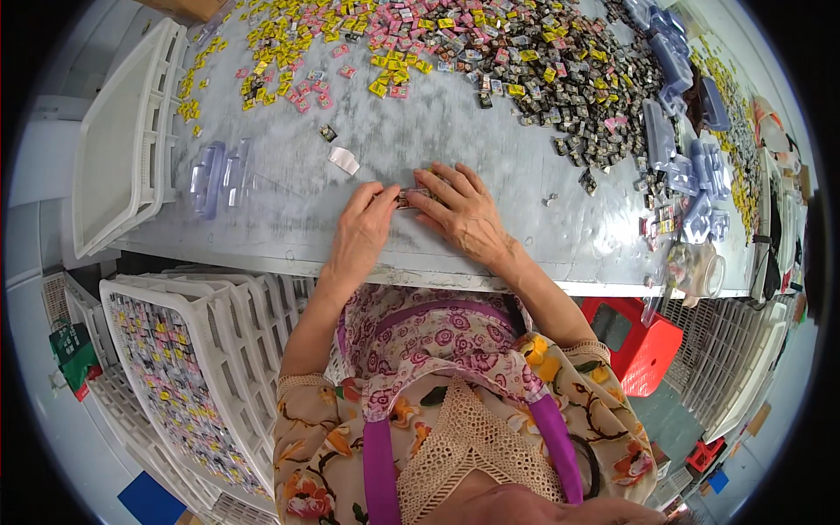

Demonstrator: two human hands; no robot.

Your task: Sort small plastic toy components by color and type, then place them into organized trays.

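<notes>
Near the table's front edge, my left hand [361, 227] is closed, its thumb and fingertips pinching the end of a short row of small dark packets [405, 199]. My right hand [472, 219] curves over the other end of the row, fingers bent and pressing on it, so much of the row is hidden. Just beyond my left hand lie a white paper scrap [344, 160] and a single dark packet [328, 133]. To the left sits a clear bluish plastic case [210, 179].
Loose yellow packets [267, 35], pink packets [398, 31] and dark packets [604, 87] cover the table's far side. Clear plastic cases [700, 166] pile up at right. A white crate [131, 149] stands at left, filled trays [184, 385] below, a red stool [647, 354] under the right edge.
</notes>
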